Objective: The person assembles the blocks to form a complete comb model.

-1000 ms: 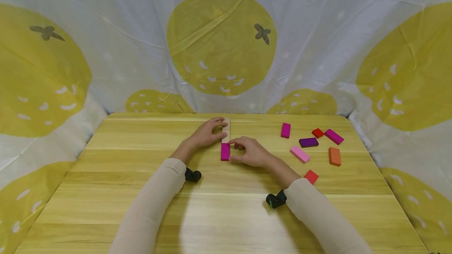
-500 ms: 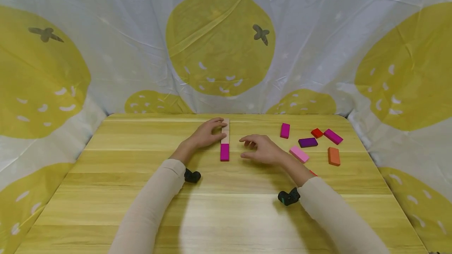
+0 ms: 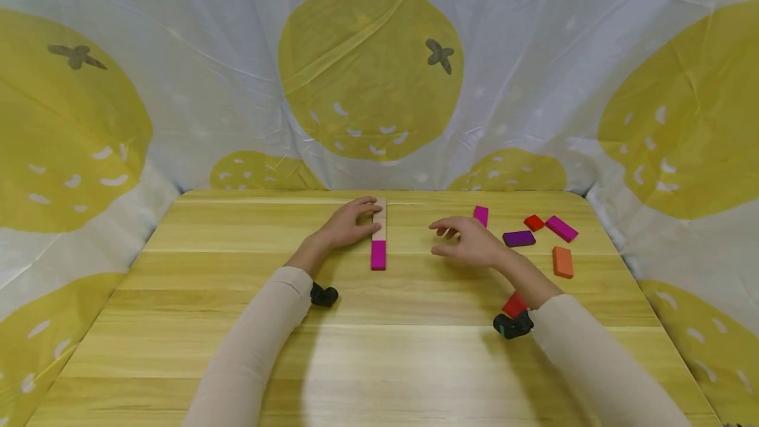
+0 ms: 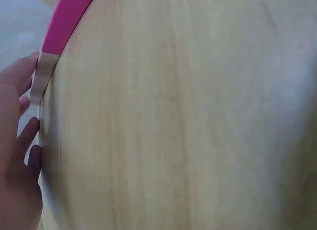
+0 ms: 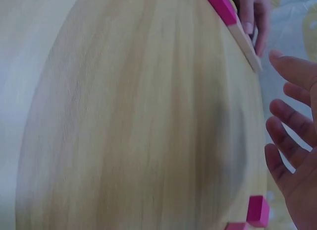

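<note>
A row of flat blocks lies on the wooden table [image 3: 237, 321], pointing away from me. Its near end is a magenta block [image 3: 378, 256], followed by two bare-wood blocks, one near [image 3: 380, 232] and one far [image 3: 382, 205]. My left hand [image 3: 344, 225] rests at the left side of the bare-wood blocks, relaxed fingers and thumb touching them. To the right of the row, my right hand [image 3: 471, 242] hovers over the table with loosely bent fingers and nothing in it. Just beyond that hand lies another magenta block [image 3: 481, 215], partly hidden. A pink block [image 5: 237, 226] shows at the right wrist view's bottom edge.
Loose blocks lie to the right: purple [image 3: 518, 238], small red [image 3: 534, 223], long magenta [image 3: 561, 228] and orange [image 3: 562, 262]. A red block [image 3: 514, 304] is partly covered by my right wrist camera [image 3: 513, 325]. Patterned cloth [image 3: 237, 84] hangs behind the table.
My right hand has left the near magenta block in the row and moved right, now covering the pink block in the head view. My left hand has stayed in place.
</note>
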Action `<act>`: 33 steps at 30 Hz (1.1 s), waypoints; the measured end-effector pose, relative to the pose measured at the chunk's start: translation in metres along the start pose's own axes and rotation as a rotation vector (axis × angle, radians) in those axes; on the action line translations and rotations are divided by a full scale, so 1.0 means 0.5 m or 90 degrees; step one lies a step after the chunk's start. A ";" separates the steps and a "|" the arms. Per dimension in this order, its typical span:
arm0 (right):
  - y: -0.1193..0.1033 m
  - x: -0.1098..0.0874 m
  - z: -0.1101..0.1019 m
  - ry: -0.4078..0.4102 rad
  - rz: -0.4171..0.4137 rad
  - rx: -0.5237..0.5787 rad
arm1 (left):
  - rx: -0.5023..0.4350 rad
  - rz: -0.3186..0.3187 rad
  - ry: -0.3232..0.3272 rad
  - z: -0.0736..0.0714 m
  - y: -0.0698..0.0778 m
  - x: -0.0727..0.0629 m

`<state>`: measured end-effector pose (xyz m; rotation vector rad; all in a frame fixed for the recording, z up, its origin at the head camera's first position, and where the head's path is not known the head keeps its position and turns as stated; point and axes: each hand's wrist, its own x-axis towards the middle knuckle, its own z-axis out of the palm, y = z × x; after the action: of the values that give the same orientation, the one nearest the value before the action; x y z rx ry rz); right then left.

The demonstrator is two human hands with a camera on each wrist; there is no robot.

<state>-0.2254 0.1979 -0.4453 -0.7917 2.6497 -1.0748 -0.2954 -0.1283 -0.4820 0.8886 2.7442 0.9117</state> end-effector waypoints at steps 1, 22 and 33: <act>0.004 -0.003 -0.005 0.004 0.003 0.000 | -0.001 0.000 0.001 0.000 0.000 0.000; 0.056 -0.062 -0.089 0.048 0.041 -0.035 | 0.002 0.004 -0.001 0.004 0.005 -0.004; 0.080 -0.078 -0.108 0.056 0.069 -0.054 | 0.005 0.002 0.004 0.001 0.003 -0.002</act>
<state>-0.2277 0.2749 -0.4354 -0.6206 2.7922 -0.9969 -0.2937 -0.1279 -0.4817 0.8939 2.7541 0.9078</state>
